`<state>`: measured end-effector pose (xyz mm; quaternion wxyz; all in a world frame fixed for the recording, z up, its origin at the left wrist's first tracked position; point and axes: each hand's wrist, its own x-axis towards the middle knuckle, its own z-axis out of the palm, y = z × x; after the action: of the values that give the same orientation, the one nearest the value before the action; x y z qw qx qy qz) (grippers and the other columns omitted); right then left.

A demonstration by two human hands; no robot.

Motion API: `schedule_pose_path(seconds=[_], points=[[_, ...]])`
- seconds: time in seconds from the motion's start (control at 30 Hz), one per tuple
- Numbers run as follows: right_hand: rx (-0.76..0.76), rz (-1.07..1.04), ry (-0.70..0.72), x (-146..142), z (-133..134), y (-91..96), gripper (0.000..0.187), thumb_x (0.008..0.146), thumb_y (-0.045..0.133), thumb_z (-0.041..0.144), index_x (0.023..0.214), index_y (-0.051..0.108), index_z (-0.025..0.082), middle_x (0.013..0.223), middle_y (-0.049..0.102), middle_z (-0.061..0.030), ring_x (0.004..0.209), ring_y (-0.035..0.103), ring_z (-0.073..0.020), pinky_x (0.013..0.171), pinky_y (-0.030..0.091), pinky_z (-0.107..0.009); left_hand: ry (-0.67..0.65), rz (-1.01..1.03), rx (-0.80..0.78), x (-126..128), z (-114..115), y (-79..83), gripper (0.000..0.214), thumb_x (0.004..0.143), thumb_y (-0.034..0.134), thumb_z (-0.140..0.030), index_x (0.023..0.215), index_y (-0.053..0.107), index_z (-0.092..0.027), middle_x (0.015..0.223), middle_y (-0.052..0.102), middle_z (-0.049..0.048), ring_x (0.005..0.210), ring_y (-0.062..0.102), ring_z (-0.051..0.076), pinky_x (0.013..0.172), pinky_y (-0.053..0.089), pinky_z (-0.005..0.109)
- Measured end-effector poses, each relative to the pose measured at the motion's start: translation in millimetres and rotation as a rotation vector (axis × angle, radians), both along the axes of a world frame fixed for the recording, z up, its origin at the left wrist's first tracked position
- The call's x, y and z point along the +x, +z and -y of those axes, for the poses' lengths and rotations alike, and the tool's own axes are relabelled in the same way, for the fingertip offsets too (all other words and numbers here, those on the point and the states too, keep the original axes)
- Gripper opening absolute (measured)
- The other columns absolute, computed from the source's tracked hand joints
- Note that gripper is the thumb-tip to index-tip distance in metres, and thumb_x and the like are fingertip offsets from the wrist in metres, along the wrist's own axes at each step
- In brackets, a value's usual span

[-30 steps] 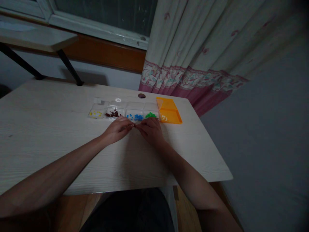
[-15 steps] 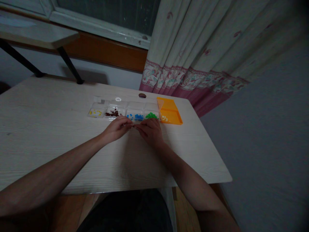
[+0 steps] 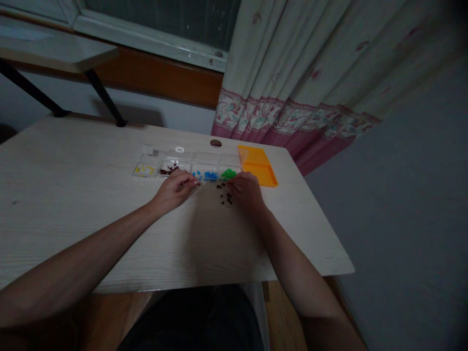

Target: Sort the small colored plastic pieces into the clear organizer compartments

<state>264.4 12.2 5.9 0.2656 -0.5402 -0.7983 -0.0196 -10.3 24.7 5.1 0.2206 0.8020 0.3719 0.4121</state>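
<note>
My left hand (image 3: 178,187) is closed in a pinch in front of the clear compartment box (image 3: 206,158); a tiny reddish piece shows at its fingertips, too small to name. To the right, my right hand (image 3: 247,189) has its fingers pressed together near several small dark pieces (image 3: 228,198) loose on the table; whatever it holds is hidden. In the box lie dark red-brown pieces (image 3: 168,169), blue pieces (image 3: 210,176), green pieces (image 3: 228,173) and, at the left end, yellow pieces (image 3: 145,169).
An open orange case (image 3: 259,168) lies right of the box, and a small dark oval object (image 3: 216,143) sits behind it. A raised shelf (image 3: 58,51) on black legs stands at the back left. The curtain (image 3: 278,107) hangs by the table's far edge.
My hands have come apart; the right hand moved to the right, uncovering dark pieces on the table and now hiding the white pieces near the orange case. My left hand barely moved.
</note>
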Motion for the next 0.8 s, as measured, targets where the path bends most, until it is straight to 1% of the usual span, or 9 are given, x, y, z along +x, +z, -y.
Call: schedule_pose_path(seconds=[0.07,0.17,0.33,0.43,0.53,0.67,0.8], points=[[-0.024,0.026,0.041,-2,1,-0.7,0.016,0.092,0.064,0.029,0.095,0.079,0.023,0.094,0.072,-0.0065,0.090,0.059,-0.0216,0.085,0.042,-0.036,-0.003,-0.003,0.006,0,0,0.2,0.027,0.096,0.052,-0.040,0.084,0.066,-0.021,0.077,0.066,0.0026,0.078,0.057,0.018,0.079,0.043,0.034],[-0.040,0.052,0.060,-4,1,-0.8,0.017,0.091,0.064,0.026,0.099,0.079,0.024,0.095,0.072,-0.0065,0.093,0.059,-0.0218,0.088,0.042,-0.037,0.002,-0.005,0.009,0,0,0.9,0.024,0.095,0.053,-0.037,0.085,0.067,-0.021,0.078,0.066,0.0030,0.078,0.057,0.018,0.078,0.043,0.034],[-0.060,0.091,0.075,-7,2,-0.5,0.019,0.092,0.062,0.028,0.103,0.078,0.025,0.097,0.071,-0.0073,0.094,0.060,-0.0220,0.089,0.042,-0.038,0.031,0.002,0.011,0,0,3.4,0.023,0.094,0.054,-0.036,0.084,0.067,-0.020,0.079,0.067,0.0039,0.079,0.058,0.019,0.080,0.044,0.036],[-0.082,0.134,0.069,-12,2,-0.4,0.021,0.093,0.063,0.033,0.106,0.077,0.025,0.100,0.070,-0.0076,0.099,0.059,-0.0235,0.091,0.041,-0.040,0.095,-0.008,0.055,-4,-3,5.5,0.023,0.094,0.055,-0.036,0.083,0.068,-0.021,0.079,0.067,0.0041,0.080,0.058,0.020,0.082,0.044,0.037],[-0.087,0.164,0.061,-16,4,0.3,0.022,0.093,0.063,0.037,0.106,0.077,0.026,0.100,0.069,-0.0077,0.101,0.058,-0.0247,0.091,0.041,-0.040,0.181,-0.067,0.121,-13,-7,8.5,0.022,0.094,0.055,-0.036,0.083,0.068,-0.021,0.082,0.068,0.0050,0.086,0.057,0.022,0.085,0.044,0.040],[-0.080,0.175,0.046,-18,5,1.4,0.022,0.093,0.063,0.037,0.108,0.076,0.027,0.102,0.069,-0.0077,0.101,0.057,-0.0250,0.091,0.041,-0.040,0.276,-0.137,0.173,-29,-13,13.1,0.023,0.093,0.055,-0.038,0.083,0.069,-0.022,0.084,0.069,0.0051,0.088,0.057,0.024,0.087,0.043,0.042],[-0.084,0.182,0.039,-19,5,1.7,0.021,0.094,0.063,0.037,0.106,0.076,0.026,0.101,0.069,-0.0076,0.100,0.057,-0.0252,0.090,0.041,-0.040,0.366,-0.151,0.192,-43,-20,13.8,0.025,0.092,0.055,-0.041,0.082,0.068,-0.023,0.083,0.069,0.0051,0.088,0.058,0.025,0.088,0.043,0.043]])
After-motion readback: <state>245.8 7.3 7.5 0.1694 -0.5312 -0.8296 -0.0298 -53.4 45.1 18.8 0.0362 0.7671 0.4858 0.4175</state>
